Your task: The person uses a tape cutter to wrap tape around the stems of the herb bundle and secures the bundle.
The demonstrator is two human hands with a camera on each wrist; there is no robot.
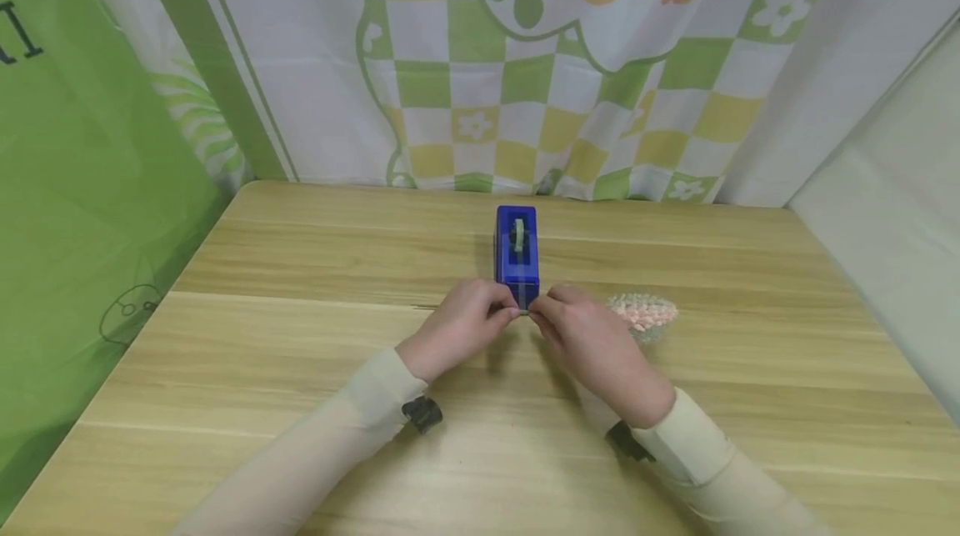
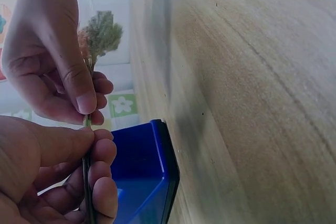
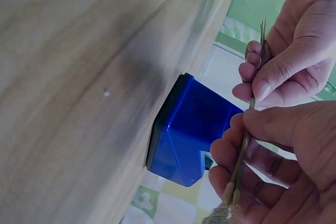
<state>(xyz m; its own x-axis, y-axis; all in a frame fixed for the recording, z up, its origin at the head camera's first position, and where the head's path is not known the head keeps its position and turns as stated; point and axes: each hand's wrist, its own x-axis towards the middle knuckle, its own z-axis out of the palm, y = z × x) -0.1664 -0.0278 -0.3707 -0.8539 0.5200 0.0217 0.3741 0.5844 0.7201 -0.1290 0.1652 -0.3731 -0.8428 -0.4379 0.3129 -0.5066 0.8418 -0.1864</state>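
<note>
Both hands hold a bunch of flowers with thin dark stems [image 2: 87,182] level in front of a blue tape dispenser [image 1: 517,268]. My left hand [image 1: 468,315] pinches the stems between thumb and fingers, their bare ends sticking out to the left. Close beside it, my right hand [image 1: 592,340] pinches the same stems nearer the blooms. The pink and pale green flower head [image 1: 643,313] shows beyond the right hand. A pale band [image 3: 252,103] wraps the stems between the two thumbs; whether it is tape I cannot tell. In the dispenser sits a roll of tape [image 1: 518,236].
The wooden table [image 1: 300,369] carries the dispenser, which stands just beyond the hands. A checked, flowered curtain [image 1: 525,86] hangs behind the table's back edge. Green cloth [image 1: 90,186] lies to the left and a pale wall [image 1: 892,152] to the right.
</note>
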